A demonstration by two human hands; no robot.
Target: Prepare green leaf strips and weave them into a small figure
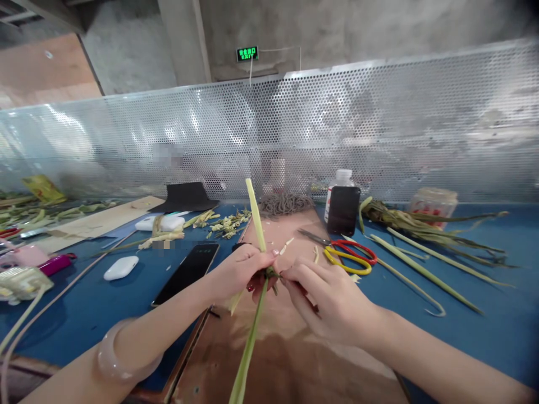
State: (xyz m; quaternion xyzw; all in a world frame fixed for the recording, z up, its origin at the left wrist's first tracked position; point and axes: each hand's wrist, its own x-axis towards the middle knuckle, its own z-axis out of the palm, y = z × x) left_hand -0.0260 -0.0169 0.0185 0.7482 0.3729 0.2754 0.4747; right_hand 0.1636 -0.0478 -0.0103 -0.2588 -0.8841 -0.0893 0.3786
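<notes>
My left hand (252, 268) is closed around a bunch of pale green leaf strips (256, 221), gripping them near a small dark knot. One strip sticks up above the fist, and a longer green strip (248, 359) hangs down toward me. Close beside it, my right hand (322, 292) pinches at the knot with thumb and forefinger. What lies between those fingertips is too small to tell apart from the strips. Just beyond the right hand, scissors (351, 257) with red and yellow handles lie on the brown board (295, 359).
At left on the blue table (421, 342) lie a phone (189, 272), a white earbud case (121, 268) and cables. A bottle (344, 178) stands behind a dark upright phone (343, 210). Long leaves (429, 224) spread at right. Grey cord (286, 203) is heaped before a perforated metal screen (189, 134).
</notes>
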